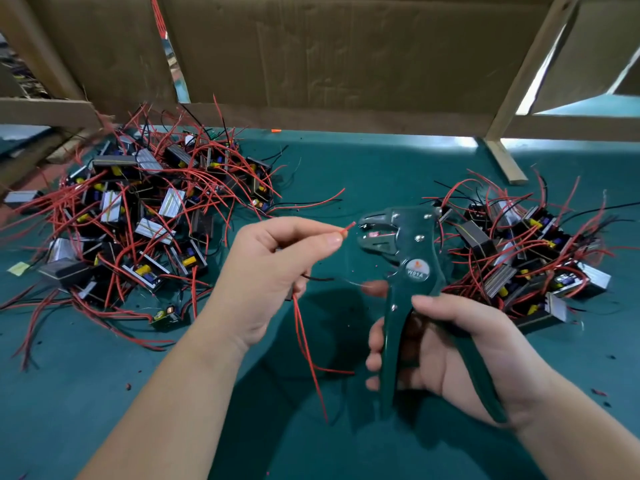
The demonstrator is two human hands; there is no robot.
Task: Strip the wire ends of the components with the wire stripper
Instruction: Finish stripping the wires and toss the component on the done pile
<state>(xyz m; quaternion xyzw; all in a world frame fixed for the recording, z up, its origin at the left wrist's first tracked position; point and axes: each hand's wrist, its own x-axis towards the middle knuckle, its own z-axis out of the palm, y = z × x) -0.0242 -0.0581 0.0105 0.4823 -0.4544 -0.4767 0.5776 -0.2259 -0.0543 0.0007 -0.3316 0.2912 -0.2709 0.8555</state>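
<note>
Your left hand (273, 268) is raised over the green mat (346, 161), thumb and forefinger pinching a red wire (348, 227) just behind its tip, and the other fingers are curled in. More red wire (304, 341) and a black wire (318, 278) trail from under that palm. What they belong to is mostly hidden by your hand. Your right hand (446, 355) wraps both handles of the green wire stripper (412, 271), fingers round the near handle and thumb across the top. The tool stands upright with its head turned left and its jaws parted. The red wire tip sits just beside the jaws, not inside them. To your left a large pile of components (138, 216) lies on the mat, small black and silver blocks with yellow parts, tangled in red and black leads. To your right a second, smaller pile (526, 251) of the same pieces lies close behind the stripper's head. Nothing lies on the mat between the wire tip and the jaws. Small red scraps (129, 386) dot the mat near your left forearm. A cardboard wall (329, 53) closes the far side, and a wooden post (502, 157) stands at the far right.
</note>
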